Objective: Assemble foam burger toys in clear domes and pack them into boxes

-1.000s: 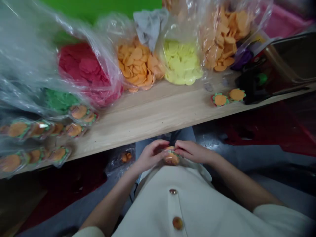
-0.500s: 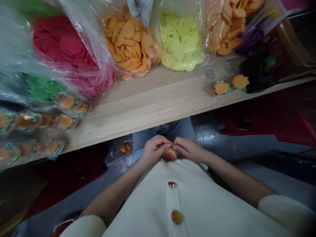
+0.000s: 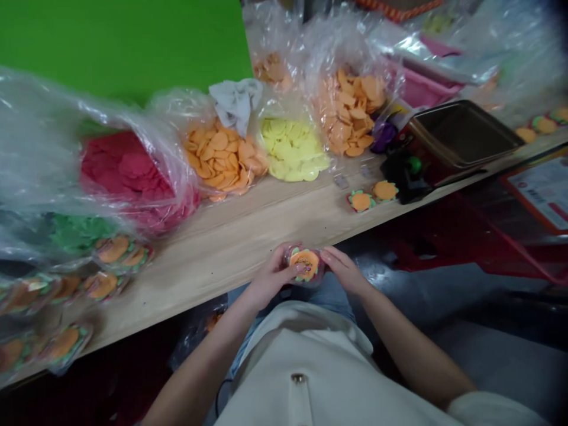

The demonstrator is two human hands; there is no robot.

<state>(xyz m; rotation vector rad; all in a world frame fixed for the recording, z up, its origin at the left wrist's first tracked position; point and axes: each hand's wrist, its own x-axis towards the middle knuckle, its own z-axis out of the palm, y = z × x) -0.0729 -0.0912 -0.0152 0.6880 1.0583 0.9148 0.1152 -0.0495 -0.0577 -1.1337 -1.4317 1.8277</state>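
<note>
A toy foam burger (image 3: 305, 264) in a clear wrapper lies flat in my left hand (image 3: 278, 271), just past the table's front edge and above my lap. It has an orange top with a small printed pattern, and green and red layers around it. My left thumb presses on its face, with the fingers behind it. My right hand (image 3: 345, 269) is at the wrapper's right edge, fingers stretched out and close together; whether they touch the wrapper is hard to tell.
Clear bags hold red foam pieces (image 3: 126, 168), orange pieces (image 3: 219, 155), yellow pieces (image 3: 293, 148) and more orange pieces (image 3: 350, 112). Wrapped burgers (image 3: 102, 285) stand at left. Two loose burgers (image 3: 361, 201) lie by a dark lidded box (image 3: 465, 136). A green board (image 3: 124, 47) rises behind.
My hands have risen from my lap toward the table edge with the burger. It now faces up in my left hand; the right fingers have loosened from their pinch. The view has tilted up.
</note>
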